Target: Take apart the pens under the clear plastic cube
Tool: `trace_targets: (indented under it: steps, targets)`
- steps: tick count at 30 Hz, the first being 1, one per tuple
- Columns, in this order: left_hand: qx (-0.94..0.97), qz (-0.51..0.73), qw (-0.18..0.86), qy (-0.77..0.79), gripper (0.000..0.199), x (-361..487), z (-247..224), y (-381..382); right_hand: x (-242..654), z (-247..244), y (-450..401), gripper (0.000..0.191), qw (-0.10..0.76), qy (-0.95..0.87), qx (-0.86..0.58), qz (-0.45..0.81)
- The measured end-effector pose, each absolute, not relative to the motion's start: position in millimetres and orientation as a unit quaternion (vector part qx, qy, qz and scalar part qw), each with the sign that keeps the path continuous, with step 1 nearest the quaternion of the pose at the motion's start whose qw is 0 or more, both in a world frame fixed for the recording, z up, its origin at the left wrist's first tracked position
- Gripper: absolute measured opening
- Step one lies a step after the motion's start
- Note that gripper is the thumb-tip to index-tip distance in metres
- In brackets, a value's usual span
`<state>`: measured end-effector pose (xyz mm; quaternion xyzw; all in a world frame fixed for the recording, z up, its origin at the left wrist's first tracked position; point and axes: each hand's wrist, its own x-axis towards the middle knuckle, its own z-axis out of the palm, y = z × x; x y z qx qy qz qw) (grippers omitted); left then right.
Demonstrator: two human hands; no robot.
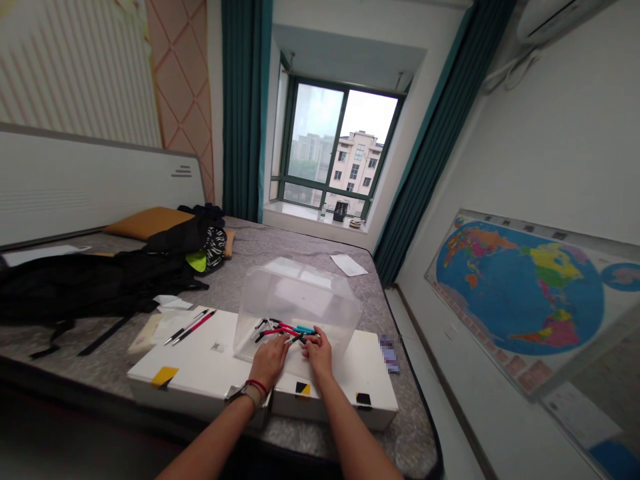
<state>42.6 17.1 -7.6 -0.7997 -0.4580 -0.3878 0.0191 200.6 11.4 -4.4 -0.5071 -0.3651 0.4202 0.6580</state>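
A clear plastic bin (295, 293) lies tipped on its side, its opening towards me. Inside it is a loose pile of pens, among them a red pen (273, 331) and a teal pen (304, 330). My left hand (270, 360) reaches in at the opening, fingers closed at the near end of a dark pen (297, 339). Across from it, my right hand (318, 350) has its thumb and fingers bent around the other end of that pen. The fingertips partly hide it. A red pen (196, 327) and a black-and-white pen (186, 325) lie to the left, outside the bin.
Two white boxes (205, 363) stand side by side under the bin on a grey mattress (405, 427). Black clothing or a bag (100, 283) and an orange pillow (147, 223) lie at left. A white paper (349, 265) is behind the bin, and a patterned packet (389, 353) lies at right.
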Motion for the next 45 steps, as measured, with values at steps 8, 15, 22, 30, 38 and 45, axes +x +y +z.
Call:
trace_targets:
  steps: [8,15,22,30,38,45]
  targets:
    - [-0.798,-0.394,0.002,-0.456,0.029,42,-7,17,200,-3,10,0.021,0.619,-0.393,-0.562,0.382]
    - [-0.825,-0.338,-0.005,-0.453,0.036,39,0,12,199,2,6,0.020,0.604,-0.418,-0.571,0.366]
    - [-0.815,-0.384,0.004,-0.434,0.047,42,4,8,199,3,6,0.019,0.593,-0.433,-0.575,0.361]
    - [-0.821,-0.380,0.015,-0.426,0.056,41,3,9,199,2,6,0.020,0.591,-0.434,-0.573,0.365]
    - [-0.816,-0.392,0.002,-0.426,0.056,41,-2,11,201,-3,8,0.020,0.590,-0.440,-0.573,0.361]
    - [-0.815,-0.387,-0.026,-0.431,0.050,41,0,12,199,2,5,0.025,0.595,-0.429,-0.575,0.363]
